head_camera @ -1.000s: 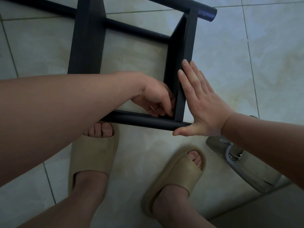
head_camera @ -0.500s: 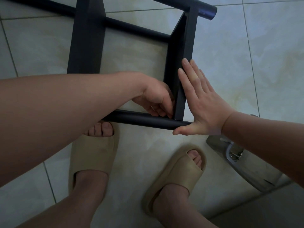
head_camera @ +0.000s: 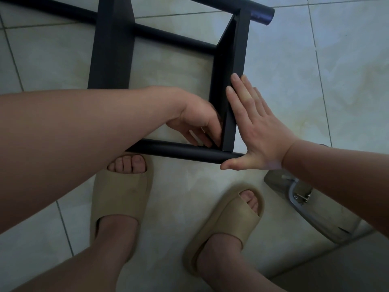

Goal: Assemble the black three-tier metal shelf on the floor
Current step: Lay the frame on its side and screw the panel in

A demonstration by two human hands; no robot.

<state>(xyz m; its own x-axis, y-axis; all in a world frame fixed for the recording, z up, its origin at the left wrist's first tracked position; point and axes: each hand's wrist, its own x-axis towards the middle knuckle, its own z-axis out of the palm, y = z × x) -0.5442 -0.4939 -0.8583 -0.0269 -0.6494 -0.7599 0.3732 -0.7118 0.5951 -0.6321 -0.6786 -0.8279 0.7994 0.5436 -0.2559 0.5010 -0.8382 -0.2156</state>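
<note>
The black shelf (head_camera: 111, 49) lies on its side on the tiled floor (head_camera: 315, 81), just ahead of the person's feet in tan slippers (head_camera: 120, 192). The left forearm reaches across from the left, and the left hand (head_camera: 195, 121) is tucked into the inside corner where the end panel (head_camera: 237, 60) meets the near tube (head_camera: 179, 149). Its fingers are curled down against that joint, and whether they pinch anything there cannot be told. The right hand (head_camera: 261, 135) is flat and holds nothing. Its straight fingers (head_camera: 236, 91) press the panel's outer face, and the thumb is stretched out beneath the end of the tube.
</note>
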